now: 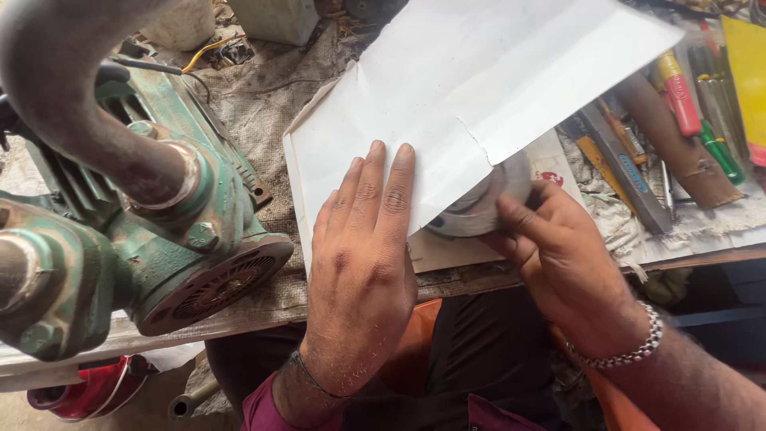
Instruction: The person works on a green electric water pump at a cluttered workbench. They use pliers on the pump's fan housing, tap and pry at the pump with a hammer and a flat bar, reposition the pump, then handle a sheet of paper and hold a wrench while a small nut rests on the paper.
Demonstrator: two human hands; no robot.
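The left hand [363,255] presses flat, fingers together, on the white paper sheet [471,88]; just right of it, the right hand [562,255] pinches the grey metal disc [483,203] under the sheet's torn edge.

This is a repair workshop: a worn green pump motor [136,239] sits on a dirty bench covered with sackcloth [263,104], and screwdrivers [694,104] and metal files [622,168] lie scattered at the side

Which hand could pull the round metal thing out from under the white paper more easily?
Probably the right hand: its fingers already grip the round grey metal disc that peeks from under the torn white paper sheet. The left hand lies flat on that paper, pressing it down, apart from the disc.
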